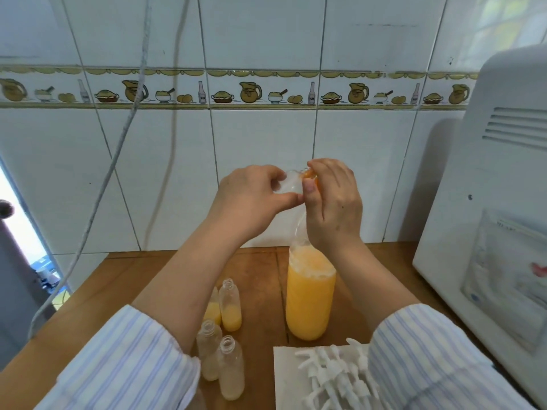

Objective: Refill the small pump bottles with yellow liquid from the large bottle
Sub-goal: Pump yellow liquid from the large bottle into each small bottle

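A: Status?

B: Early. The large bottle stands upright on the wooden counter, well over half full of yellow liquid, foam on top. Both hands are up at its neck. The left hand curls round the clear upper part, thumb and fingers pinching it. The right hand has its fingers curled round the orange cap at the mouth. Looks like a twist, but I can't tell whether it's going on or coming off.

A: Small bottles?

B: Four in view, all open, no pumps on. They sit left of the large bottle, between the forearms. The back bottle holds yellow in about its bottom third. The one beside it is half hidden by the left arm, also yellow low down. The two front bottles look nearly empty, just a pale residue.

A: Pumps?

B: A pile of white pump heads lies on a white sheet in front of the large bottle, partly under the right sleeve. None fitted.

A: So what's left?

B: My read: nearly everything. Get the cap sorted, pour into all four, top up the two partly filled ones, then screw the pumps back on. No funnel visible, and those necks are narrow, so spills are likely.

A: Anything else in frame?

B: White appliance at right, tiled wall behind, cables hanging at left.
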